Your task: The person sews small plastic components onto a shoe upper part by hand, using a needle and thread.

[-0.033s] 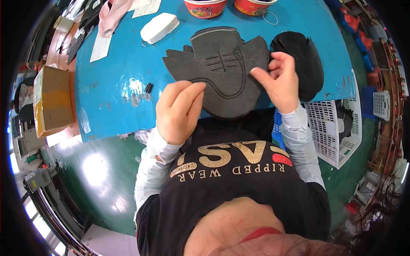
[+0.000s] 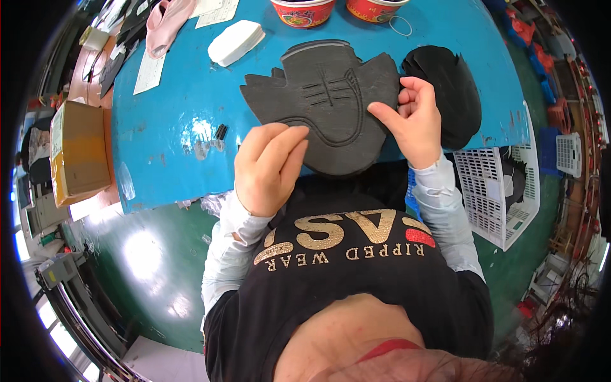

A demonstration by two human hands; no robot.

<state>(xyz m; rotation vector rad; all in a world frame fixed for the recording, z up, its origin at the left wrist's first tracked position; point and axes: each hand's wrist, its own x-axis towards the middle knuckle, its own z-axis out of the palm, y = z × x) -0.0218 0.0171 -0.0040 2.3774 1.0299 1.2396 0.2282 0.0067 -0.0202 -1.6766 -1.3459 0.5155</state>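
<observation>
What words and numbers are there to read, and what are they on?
Shirt: upside-down gold letters, large and small; I don't copy out wording.
Red bowls: printing too small to read.
Papers: marks too small to read.
Dark piece: lines, no readable letters.

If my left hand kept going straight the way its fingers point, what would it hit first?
Your left hand would likely meet the dark grey stack of cut pieces first; whether the fingertips already touch it is unclear.
</observation>
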